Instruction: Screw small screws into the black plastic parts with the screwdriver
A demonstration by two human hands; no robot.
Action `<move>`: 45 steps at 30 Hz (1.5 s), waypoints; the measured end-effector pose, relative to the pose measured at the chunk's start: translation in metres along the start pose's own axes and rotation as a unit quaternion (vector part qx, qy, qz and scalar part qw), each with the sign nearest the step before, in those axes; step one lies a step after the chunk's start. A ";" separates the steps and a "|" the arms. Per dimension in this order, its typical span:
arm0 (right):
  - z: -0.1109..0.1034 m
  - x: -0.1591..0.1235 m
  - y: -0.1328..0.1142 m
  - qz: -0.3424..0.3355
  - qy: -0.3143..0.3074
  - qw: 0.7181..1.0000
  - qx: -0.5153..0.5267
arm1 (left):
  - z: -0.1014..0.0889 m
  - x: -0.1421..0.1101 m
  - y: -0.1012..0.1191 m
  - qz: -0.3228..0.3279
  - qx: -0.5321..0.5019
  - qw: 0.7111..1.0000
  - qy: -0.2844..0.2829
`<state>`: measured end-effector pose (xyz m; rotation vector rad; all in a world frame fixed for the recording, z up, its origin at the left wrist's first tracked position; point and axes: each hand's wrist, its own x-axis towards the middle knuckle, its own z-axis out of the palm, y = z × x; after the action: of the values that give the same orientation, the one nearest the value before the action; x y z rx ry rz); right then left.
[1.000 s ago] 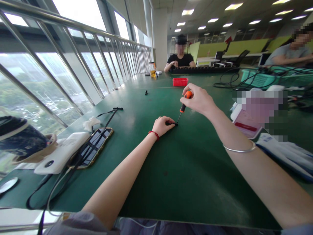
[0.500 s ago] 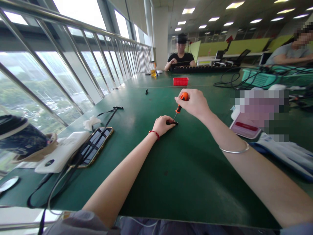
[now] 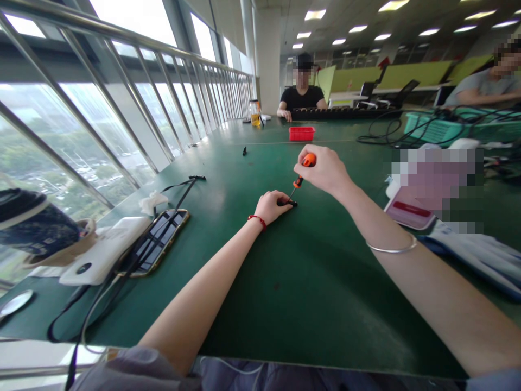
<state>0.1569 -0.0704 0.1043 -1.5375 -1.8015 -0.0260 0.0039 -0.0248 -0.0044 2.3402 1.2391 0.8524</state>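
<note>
My right hand [image 3: 323, 168] is closed around the orange and black handle of a screwdriver [image 3: 310, 160]. The tool leans, its thin shaft running down and left to a small black part [image 3: 292, 203] on the green table [image 3: 317, 304]. My left hand [image 3: 272, 207] pinches that black part and presses it against the tabletop. Its fingers partly cover the piece, so its full shape is hidden. The shaft's tip meets the part beside my left fingertips; the exact contact point is too small to make out.
A red bin [image 3: 302, 134] and a small black piece [image 3: 245, 151] lie farther out. At left are a phone [image 3: 163, 244], a white power bank [image 3: 106, 252] and a cup [image 3: 36, 225]. Cables and a teal basket [image 3: 431, 129] stand right. A co-worker [image 3: 303, 98] sits opposite.
My right hand and the screwdriver have shifted very slightly; the tip stays at the black part. My left hand keeps its place. The co-worker opposite has lowered a hand to the table.
</note>
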 end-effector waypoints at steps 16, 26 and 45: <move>0.003 -0.003 -0.005 0.002 0.000 0.999 -0.032 | -0.001 0.000 0.001 0.010 0.008 1.000 0.002; 0.004 -0.003 -0.009 0.001 0.013 0.998 -0.056 | -0.001 -0.001 0.003 0.003 0.011 1.000 0.000; 0.002 -0.004 -0.010 0.013 0.000 1.000 -0.018 | -0.002 -0.002 0.004 -0.005 0.007 1.000 0.001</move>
<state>0.1468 -0.0760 0.1049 -1.5850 -1.7900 -0.0462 0.0037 -0.0284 -0.0013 2.3439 1.2598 0.8458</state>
